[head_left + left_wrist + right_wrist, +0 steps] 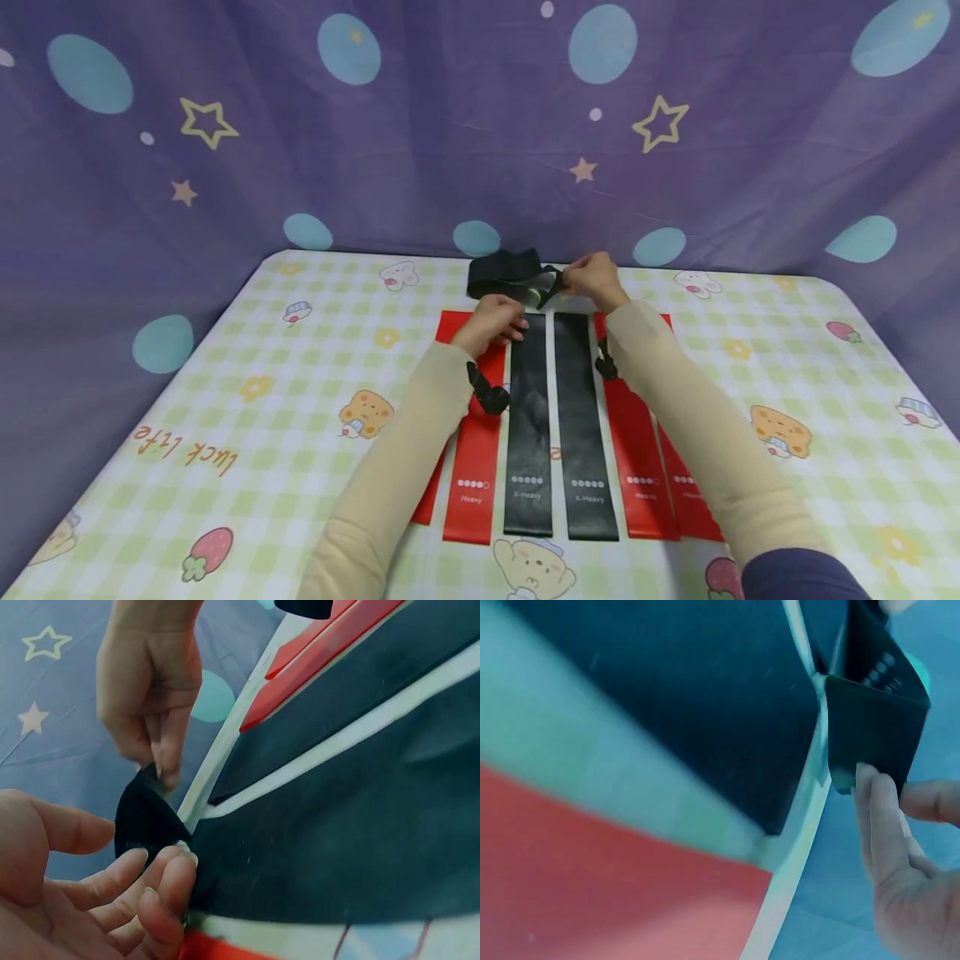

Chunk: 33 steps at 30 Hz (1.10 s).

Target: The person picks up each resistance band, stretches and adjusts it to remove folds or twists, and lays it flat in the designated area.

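Observation:
A loose black resistance band (504,275) lies bunched at the table's far edge, above the laid-out bands. My right hand (598,279) pinches its free end between thumb and fingers; the right wrist view shows this hand (904,855) on the black band (874,731). My left hand (491,323) is over the top ends of a red and a black band, just in front of the bunch. In the left wrist view the left hand's (112,892) thumb and fingers are apart and loosely bent beside the black band (146,817); whether they touch it is unclear.
Two flat black X-Heavy bands (529,433) lie side by side mid-table. Red Heavy bands (471,467) flank them, with more red bands (637,467) on the right, partly under the forearm. A purple patterned curtain (480,125) hangs behind the checked tablecloth (285,467).

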{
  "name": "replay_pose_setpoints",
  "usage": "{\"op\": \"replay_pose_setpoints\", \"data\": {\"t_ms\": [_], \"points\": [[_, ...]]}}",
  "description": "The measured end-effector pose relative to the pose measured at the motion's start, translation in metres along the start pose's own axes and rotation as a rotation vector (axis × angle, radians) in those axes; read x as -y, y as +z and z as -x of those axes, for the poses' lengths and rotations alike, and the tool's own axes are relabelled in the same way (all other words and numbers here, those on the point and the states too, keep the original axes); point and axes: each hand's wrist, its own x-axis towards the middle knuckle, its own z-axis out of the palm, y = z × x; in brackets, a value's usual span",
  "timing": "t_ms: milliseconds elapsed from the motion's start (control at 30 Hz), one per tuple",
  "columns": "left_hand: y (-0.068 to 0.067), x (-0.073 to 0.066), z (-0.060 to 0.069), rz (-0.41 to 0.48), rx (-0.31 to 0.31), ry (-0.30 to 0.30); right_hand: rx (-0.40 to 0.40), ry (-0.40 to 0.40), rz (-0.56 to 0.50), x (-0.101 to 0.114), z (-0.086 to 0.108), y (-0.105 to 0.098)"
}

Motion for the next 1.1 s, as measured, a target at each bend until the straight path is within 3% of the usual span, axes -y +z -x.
{"op": "replay_pose_setpoints", "data": {"t_ms": [133, 400, 633, 800, 900, 1100], "points": [[0.008, -0.001, 0.000, 0.014, -0.019, 0.019, 0.064, 0.080, -0.205, 0.006, 0.001, 0.004], [0.018, -0.002, -0.002, 0.069, -0.082, 0.084, 0.160, 0.232, -0.380, 0.026, 0.015, 0.005], [0.024, -0.007, -0.004, 0.080, -0.160, 0.177, 0.194, 0.218, -0.432, 0.031, 0.016, 0.007], [0.027, -0.005, -0.008, 0.017, -0.314, 0.285, 0.195, 0.212, -0.472, 0.034, 0.017, 0.013], [0.025, -0.004, -0.008, 0.004, -0.394, 0.320, 0.208, 0.212, -0.466, 0.036, 0.020, 0.015], [0.018, -0.004, -0.008, -0.018, -0.443, 0.362, 0.263, 0.242, -0.472, 0.031, 0.022, 0.014]]}}
